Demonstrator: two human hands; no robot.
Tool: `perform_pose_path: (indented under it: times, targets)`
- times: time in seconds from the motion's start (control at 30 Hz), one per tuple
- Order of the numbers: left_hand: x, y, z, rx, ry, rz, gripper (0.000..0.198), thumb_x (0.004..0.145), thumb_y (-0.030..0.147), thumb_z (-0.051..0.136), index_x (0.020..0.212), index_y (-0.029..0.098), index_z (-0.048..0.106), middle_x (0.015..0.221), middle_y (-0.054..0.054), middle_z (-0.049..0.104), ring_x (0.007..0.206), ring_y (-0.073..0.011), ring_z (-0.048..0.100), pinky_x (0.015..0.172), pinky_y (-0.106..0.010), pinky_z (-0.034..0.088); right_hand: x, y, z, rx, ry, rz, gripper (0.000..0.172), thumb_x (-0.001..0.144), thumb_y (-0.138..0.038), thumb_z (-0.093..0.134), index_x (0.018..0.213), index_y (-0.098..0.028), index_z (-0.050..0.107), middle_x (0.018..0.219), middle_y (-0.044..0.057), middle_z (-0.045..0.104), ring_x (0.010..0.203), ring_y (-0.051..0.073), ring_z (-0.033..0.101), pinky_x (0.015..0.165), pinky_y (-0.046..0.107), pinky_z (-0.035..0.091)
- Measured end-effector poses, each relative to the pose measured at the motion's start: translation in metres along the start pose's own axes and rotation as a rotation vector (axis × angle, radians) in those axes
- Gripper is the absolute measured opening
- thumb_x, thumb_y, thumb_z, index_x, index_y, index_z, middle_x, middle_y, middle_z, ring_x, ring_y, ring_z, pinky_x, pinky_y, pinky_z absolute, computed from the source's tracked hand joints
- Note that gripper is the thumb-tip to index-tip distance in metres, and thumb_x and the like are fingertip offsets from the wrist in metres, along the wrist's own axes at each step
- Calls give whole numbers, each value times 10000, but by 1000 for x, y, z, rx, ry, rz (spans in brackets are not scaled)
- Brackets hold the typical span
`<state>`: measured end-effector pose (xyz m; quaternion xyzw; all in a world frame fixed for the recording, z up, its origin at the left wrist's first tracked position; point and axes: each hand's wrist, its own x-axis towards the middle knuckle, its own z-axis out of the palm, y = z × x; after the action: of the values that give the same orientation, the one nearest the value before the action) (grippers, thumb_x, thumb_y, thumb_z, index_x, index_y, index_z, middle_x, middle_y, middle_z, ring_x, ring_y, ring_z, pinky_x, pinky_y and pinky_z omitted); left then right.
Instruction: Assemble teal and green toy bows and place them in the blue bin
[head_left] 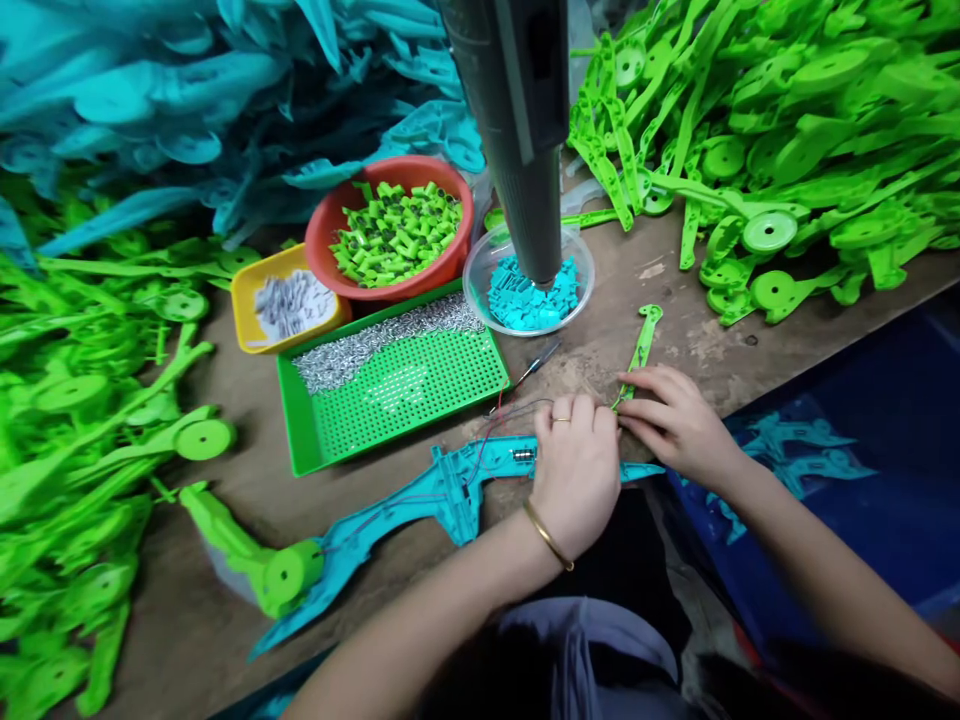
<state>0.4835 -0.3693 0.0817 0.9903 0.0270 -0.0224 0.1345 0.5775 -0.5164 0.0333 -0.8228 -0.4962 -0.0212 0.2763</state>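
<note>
A long light-blue plastic half-shell point(367, 535) lies open side up, with thin red and dark wires and a small silver cylinder point(523, 455) inside. My left hand point(577, 470) rests over its right part, fingers curled; what they grip is hidden. Close beside it, my right hand point(679, 425) pinches the lower end of a narrow green plastic part point(643, 342), which points away from me. Past the shell's edge, wires run to a small dark-tipped piece point(541, 357) on the table. A green plastic part with a round end point(289, 578) overlaps the shell's left end.
A green perforated tray point(397, 390) holds silver screws. Behind it stand a yellow tray point(247, 310) of grey pieces, a red bowl point(319, 240) and a clear bowl point(480, 300) of blue pieces. A dark grey column point(517, 130) hangs overhead. Green piles point(810, 130) and blue shells point(187, 110) surround these.
</note>
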Motion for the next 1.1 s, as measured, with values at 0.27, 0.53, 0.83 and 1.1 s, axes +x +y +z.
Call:
perform_pose_path:
  times: [0.27, 0.53, 0.83, 1.1]
  targets:
    - [-25, -37, -21, 69, 48, 118, 169, 877, 155, 507, 951, 215, 646, 833, -37, 617, 867, -220, 483, 876, -422, 289, 2, -10, 4, -80, 40, 21, 136, 836, -289, 590, 867, -179, 663, 1142, 117, 607, 1107, 246, 529, 1001, 449, 417]
    - [-43, -56, -13, 45, 56, 105, 301, 880, 130, 469, 1074, 263, 657, 863, -55, 616, 855, -228, 477, 886, -465, 292, 13, -20, 0, -184, -67, 154, 198, 849, -349, 559, 745, -198, 633, 1087, 89, 626, 1095, 271, 501, 949, 484, 408]
    - [-47, -47, -6, 171, 149, 192, 254, 879, 119, 470, 1056, 164, 646, 888, -83, 621, 933, -237, 489, 939, -459, 276, 17, -47, -14, -237, -98, 31, 156, 896, -244, 479, 944, -174, 610, 1195, 93, 616, 1144, 232, 514, 1056, 443, 304]
    - [-49, -60, -11, 3, 86, 155, 218, 890, 138, 466, 993, 208, 645, 885, -48, 624, 889, -205, 500, 943, -441, 292, 16, -57, -3, -217, -148, 4, 191, 900, -266, 481, 981, -206, 644, 1196, 56, 631, 1119, 237, 536, 1045, 470, 313]
